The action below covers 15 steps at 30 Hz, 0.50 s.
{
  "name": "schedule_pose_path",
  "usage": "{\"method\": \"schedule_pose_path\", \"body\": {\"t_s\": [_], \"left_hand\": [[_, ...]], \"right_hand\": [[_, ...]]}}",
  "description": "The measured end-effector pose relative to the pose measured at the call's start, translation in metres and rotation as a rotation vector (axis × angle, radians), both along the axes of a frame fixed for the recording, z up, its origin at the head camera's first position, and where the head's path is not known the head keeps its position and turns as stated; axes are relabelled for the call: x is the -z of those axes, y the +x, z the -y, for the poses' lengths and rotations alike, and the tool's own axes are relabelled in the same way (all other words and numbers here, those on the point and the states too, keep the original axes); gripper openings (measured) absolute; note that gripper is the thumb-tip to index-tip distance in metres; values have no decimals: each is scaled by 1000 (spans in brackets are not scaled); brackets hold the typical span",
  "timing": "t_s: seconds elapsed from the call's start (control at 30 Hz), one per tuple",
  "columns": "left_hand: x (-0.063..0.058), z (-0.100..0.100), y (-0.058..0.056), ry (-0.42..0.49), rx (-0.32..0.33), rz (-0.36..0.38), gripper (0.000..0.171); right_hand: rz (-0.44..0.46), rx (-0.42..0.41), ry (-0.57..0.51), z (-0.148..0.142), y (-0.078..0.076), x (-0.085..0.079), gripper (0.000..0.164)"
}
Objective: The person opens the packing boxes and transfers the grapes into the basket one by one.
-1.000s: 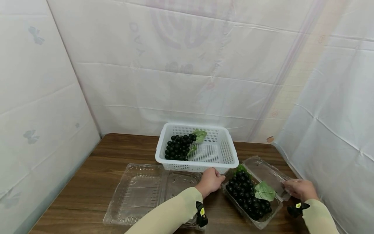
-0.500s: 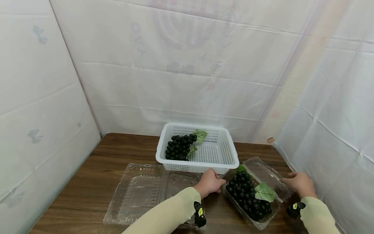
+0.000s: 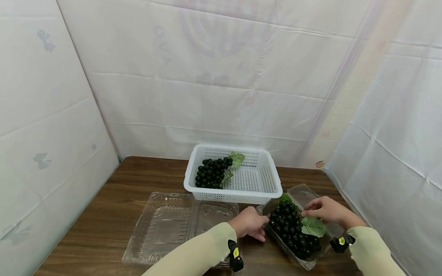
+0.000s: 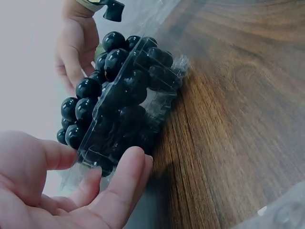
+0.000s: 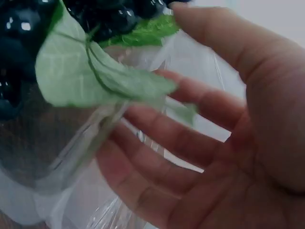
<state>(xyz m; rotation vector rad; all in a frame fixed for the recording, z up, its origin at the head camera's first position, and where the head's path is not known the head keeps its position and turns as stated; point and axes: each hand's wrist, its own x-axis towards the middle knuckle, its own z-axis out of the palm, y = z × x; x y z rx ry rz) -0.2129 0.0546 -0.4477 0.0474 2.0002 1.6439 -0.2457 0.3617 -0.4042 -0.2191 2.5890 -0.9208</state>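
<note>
A clear plastic clamshell box [image 3: 286, 250] sits on the right of the table, its lid [image 3: 301, 191] folded back. In it lies a bunch of black grapes [image 3: 293, 234] with green leaves. My left hand [image 3: 248, 222] holds the box at its left corner; the left wrist view shows the thumb at the rim and the other fingers along the outer wall. My right hand [image 3: 329, 211] reaches over the lid side of the box, thumb and fingers spread around a pale green leaf [image 5: 81, 71]. In the right wrist view, several fingers pass behind that leaf.
A white perforated basket [image 3: 272, 180] stands at the back, with another bunch of black grapes [image 3: 210, 174] in its left half. Another clear clamshell box [image 3: 162, 230] lies open on the left of the wooden table [image 3: 100, 226]. White sheeting [image 3: 214, 96] walls the table in.
My right hand has left the lid's outer edge and moved left to the leaf over the box. My left hand has shifted slightly down along the box corner, its fingers extending.
</note>
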Motion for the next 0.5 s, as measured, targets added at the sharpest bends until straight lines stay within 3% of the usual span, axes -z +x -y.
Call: {"method": "schedule_pose_path", "body": {"t_s": [0.33,0.5], "left_hand": [[-1,-3,1,41,-25,11,26],[-1,0,0,43,-21,-15,27]], "right_hand": [[-145,-48,204,14,-4,7,23],[-176,-43,232,16,-1,7,11]]}}
